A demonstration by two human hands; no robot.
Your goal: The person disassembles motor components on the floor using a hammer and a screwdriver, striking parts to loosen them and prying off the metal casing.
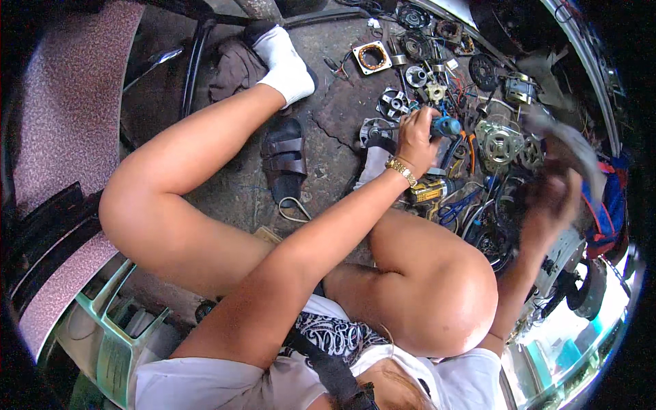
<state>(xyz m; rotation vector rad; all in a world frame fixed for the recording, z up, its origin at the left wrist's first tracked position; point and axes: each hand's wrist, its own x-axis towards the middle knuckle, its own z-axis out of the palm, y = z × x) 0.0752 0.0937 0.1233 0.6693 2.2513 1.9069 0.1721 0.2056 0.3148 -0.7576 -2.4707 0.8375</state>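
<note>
My left hand [415, 142], with a gold band at its wrist, is closed around a blue cylindrical thing [447, 127] whose rounded end sticks out past the fingers. I cannot make out its kind. Beneath and around that hand lie motor parts, among them a round metal end cover [395, 103]. Farther right, my right hand [552, 195] is smeared by motion. A blurred grey shape [572, 142] is right above its fingers, and I cannot tell whether the hand holds it. A metal motor cover with round openings [500, 145] lies between the two hands.
Near my right knee lie a yellow and black power drill [430, 190] and a blue-handled tool [456, 209]. A square-framed coil [372, 57] sits farther off. Between my legs is a dark sandal [284, 160]. A blue and red bag [607, 212] stands at the right.
</note>
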